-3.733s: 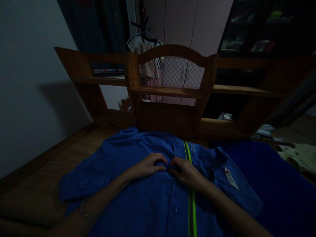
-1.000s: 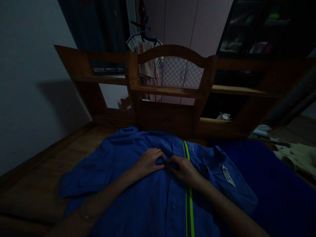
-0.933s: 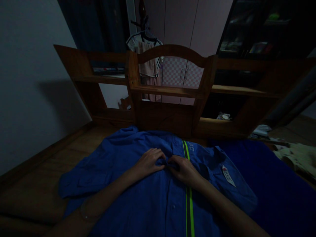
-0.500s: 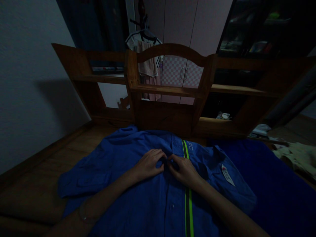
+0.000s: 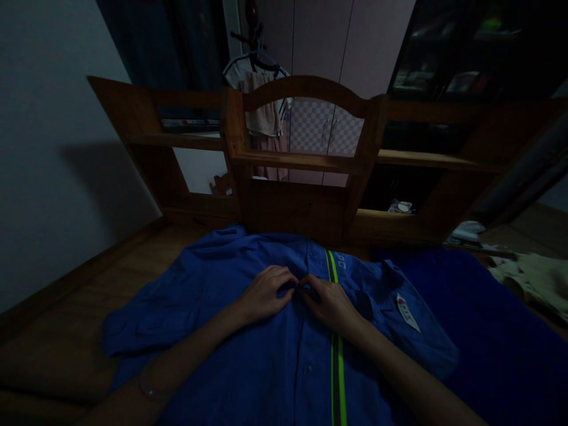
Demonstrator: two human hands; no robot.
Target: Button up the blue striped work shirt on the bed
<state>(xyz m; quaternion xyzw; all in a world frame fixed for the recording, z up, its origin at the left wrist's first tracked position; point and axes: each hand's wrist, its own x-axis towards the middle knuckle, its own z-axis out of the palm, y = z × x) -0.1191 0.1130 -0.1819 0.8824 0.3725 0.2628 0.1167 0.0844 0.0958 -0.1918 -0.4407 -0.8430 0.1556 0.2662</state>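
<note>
A blue work jacket (image 5: pixel 248 355) lies spread out in front of me, with a yellow-green and dark stripe, white lettering and a white badge on its right side. At the front placket, my left hand (image 5: pixel 268 291) pinches the jacket's edge between thumb and fingers. My right hand (image 5: pixel 328 302) meets it there, its fingertips also closed on the placket. Whatever small part lies between the fingertips is hidden. Below the hands, a button (image 5: pixel 307 369) shows on the placket. A thin bracelet (image 5: pixel 153 391) circles my left wrist.
Behind the jacket stands a wooden headboard (image 5: pixel 302 160) with shelves. A white wall (image 5: pixel 44 177) rises on the left. Dark blue cloth (image 5: pixel 488 331) covers the surface at right, beside some pale cloth (image 5: pixel 532 281). Clothes (image 5: pixel 261 106) hang on a stand beyond the headboard.
Both hands stay at the same spot on the placket, with only slight finger movement. The whole view has shifted very slightly.
</note>
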